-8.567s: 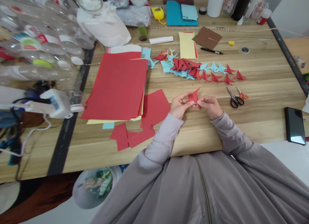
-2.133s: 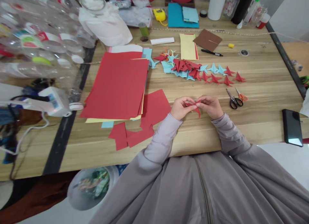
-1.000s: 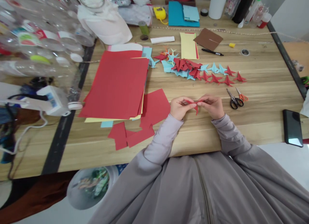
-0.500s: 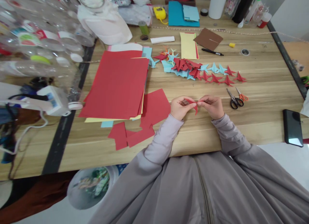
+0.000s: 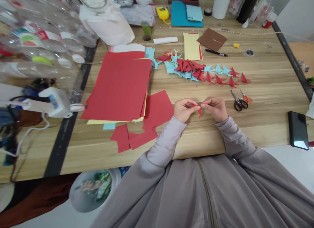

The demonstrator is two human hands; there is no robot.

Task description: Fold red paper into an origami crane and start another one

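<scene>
A small folded piece of red paper (image 5: 200,113) is pinched between both hands above the wooden table. My left hand (image 5: 183,110) grips its left side, fingers closed, while my right hand (image 5: 216,108) pinches it at the other end. One pointed flap hangs below the fingertips; the rest is mostly hidden by the fingers. Beyond the hands lie several folded paper cranes (image 5: 191,69) in red and light blue. Beside my left hand is a red paper sheet (image 5: 158,108). Black-handled scissors (image 5: 238,102) and orange-handled scissors (image 5: 246,97) rest to the right of my right hand.
A stack of coloured paper (image 5: 117,87) lies on the left, with red scraps (image 5: 132,139) in front. Plastic bottles (image 5: 44,34) crowd the far left. A phone (image 5: 298,129) sits near the right edge. At the back are a tape measure (image 5: 162,13) and a pen (image 5: 216,53).
The red paper's hanging flap has shifted very slightly downward and to the right. Both hands keep nearly the same place and grip.
</scene>
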